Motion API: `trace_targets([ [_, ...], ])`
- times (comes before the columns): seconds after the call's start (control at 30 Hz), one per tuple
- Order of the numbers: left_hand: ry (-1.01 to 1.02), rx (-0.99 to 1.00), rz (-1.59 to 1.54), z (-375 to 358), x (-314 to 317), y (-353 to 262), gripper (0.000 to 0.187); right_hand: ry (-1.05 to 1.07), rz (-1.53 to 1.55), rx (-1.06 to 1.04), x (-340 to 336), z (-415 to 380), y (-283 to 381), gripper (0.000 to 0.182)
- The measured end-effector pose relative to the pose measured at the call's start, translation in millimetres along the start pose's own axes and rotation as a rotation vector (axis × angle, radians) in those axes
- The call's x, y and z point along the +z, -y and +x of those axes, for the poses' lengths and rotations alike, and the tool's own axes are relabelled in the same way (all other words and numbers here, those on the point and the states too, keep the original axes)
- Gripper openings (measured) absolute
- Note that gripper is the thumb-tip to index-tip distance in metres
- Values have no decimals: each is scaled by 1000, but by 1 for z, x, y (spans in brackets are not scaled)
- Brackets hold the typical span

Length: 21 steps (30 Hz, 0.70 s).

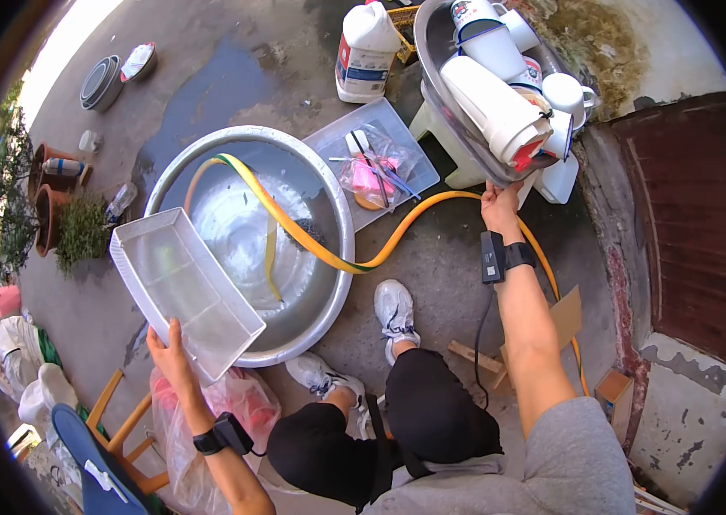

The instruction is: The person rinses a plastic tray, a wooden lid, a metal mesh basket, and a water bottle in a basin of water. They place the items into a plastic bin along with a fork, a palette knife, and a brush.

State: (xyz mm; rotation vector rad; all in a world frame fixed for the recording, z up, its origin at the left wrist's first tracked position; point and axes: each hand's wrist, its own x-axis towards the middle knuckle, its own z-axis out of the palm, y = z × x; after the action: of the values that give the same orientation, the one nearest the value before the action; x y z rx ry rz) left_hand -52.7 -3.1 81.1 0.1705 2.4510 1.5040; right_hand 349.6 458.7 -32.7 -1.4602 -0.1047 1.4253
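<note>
My left hand grips the near edge of a translucent white rectangular basket, which is tilted over the left rim of a large metal basin. Inside the basin are shallow water and the end of a yellow hose. My right hand is at the lower rim of a metal bowl piled with white mugs and a white plastic jug. The bowl rests on a pale stool. The right fingertips are partly hidden under the rim.
A clear tray with bagged brushes and a white detergent bottle lie beyond the basin. Potted plants stand at left. A blue chair, a plastic bag and wood pieces are near my feet.
</note>
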Motion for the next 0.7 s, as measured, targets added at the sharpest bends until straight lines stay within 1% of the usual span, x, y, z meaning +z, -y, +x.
trace_targets([
  [0.1, 10, -2, 7, 1, -2, -4, 53, -7, -25, 48, 3, -6, 3, 55],
  [0.17, 1, -6, 10, 0, 0, -6, 53, -26, 18, -19, 3, -19, 2, 56],
  [0.23, 18, 6, -24, -1, -2, -4, 53, -5, -100, -23, -4, -22, -5, 56],
  [0.3, -28, -10, -48, -8, 2, -12, 54, -26, 3, 154, -5, -39, -18, 52],
  [0.33, -20, -11, -55, -7, 2, -10, 55, -23, -25, 247, -2, -50, -26, 44],
  [0.37, -8, -15, -62, -7, 3, -9, 56, 40, -112, 299, 1, -62, -38, 33],
  [0.43, -9, -39, -80, -10, 5, -11, 57, 298, -297, 323, 8, -95, -61, 23],
  [0.47, 10, -54, -104, -11, 5, -11, 58, 469, -398, 289, 13, -111, -72, 19],
  [0.53, 0, -68, -108, -12, 6, -1, 59, 782, -571, 261, 33, -156, -90, 20],
  [0.57, 8, -79, -116, -12, 8, 3, 61, 927, -653, 298, 42, -173, -101, 23],
  [0.67, -19, -97, -104, -15, 17, 12, 60, 1211, -951, 363, 64, -214, -144, 34],
  [0.7, -13, -111, -89, -15, 20, 19, 59, 1274, -1045, 369, 67, -227, -157, 37],
])
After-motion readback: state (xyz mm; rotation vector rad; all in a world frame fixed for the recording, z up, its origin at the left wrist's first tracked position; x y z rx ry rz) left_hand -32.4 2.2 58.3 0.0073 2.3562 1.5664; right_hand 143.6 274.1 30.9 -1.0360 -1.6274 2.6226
